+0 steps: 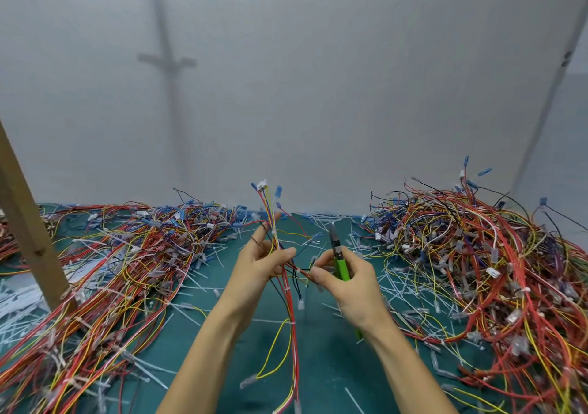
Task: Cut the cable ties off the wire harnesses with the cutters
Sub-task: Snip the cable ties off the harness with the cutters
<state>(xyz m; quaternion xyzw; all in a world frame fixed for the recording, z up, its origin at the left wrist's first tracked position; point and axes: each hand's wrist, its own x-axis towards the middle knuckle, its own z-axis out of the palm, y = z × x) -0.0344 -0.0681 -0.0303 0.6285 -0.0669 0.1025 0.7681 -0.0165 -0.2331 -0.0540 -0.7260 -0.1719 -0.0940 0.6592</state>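
The left hand [261,264] holds one wire harness [286,286] upright above the green mat [318,366], thumb and fingers closed around the bundle; the connectors fan out above the hand, and the wires trail down toward the near edge of the mat. The right hand [346,286], just right of the harness, grips the green-handled cutters [339,254] in the palm, tip pointing up; its thumb and forefinger pinch a side branch of the harness. A white cable tie [288,322] encircles the harness below the hands. Harness piles lie left [127,254] and right [477,254] of the harness. Cut tie scraps [397,289] litter the mat.
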